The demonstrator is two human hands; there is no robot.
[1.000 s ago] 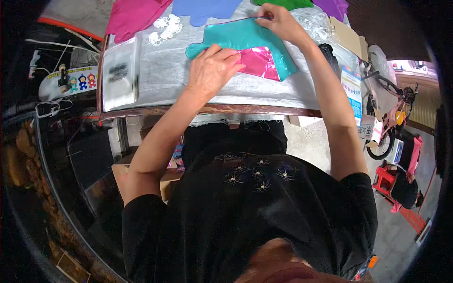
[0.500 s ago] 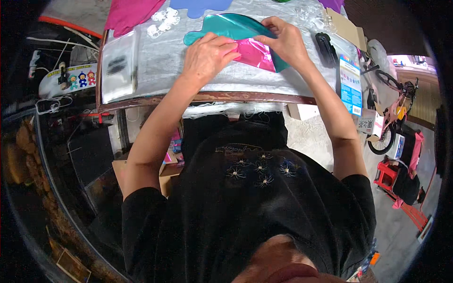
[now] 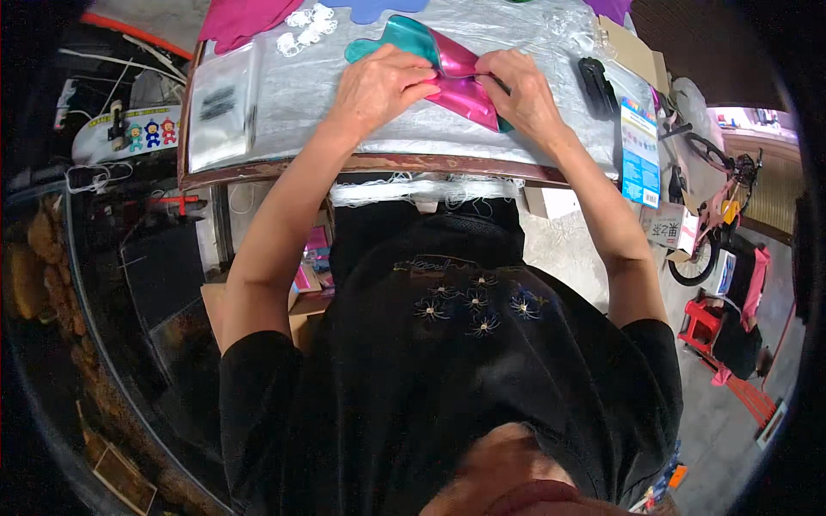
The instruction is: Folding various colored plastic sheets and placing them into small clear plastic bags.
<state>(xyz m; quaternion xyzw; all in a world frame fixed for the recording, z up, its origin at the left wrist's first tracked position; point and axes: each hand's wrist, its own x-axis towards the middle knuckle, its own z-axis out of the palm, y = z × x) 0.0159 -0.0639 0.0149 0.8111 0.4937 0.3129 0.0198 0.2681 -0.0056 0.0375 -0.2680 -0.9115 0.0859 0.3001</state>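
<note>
the left hand (image 3: 383, 86) is nearly closed, thumb against curled fingers, pinching the edge of a shiny teal-and-pink sheet (image 3: 465, 95). the right hand (image 3: 520, 89) is closed in a similar pinch on the sheet's folded pink part. the sheet lies near the middle of the surface (image 3: 292, 112) — teal showing at the upper left, pink folded across the middle, a bit of teal at the lower right — and the hands hide parts of both its ends.

around it, the white-covered surface is busy along its sides and far edge. to the left lies a stack of clear plastic (image 3: 222, 112) with a dark patch; beyond it are a magenta sheet (image 3: 245, 17), a cluster of white rings (image 3: 308, 30) and a blue sheet (image 3: 376, 7). to the right, near the right forearm, sit a black object (image 3: 596, 84) and a blue-and-white package (image 3: 639, 155), with crumpled clear plastic (image 3: 568, 27) and an open cardboard box (image 3: 634, 53) farther back. off the surface stand a pink bicycle (image 3: 709, 206) and a red stool (image 3: 702, 322).
</note>
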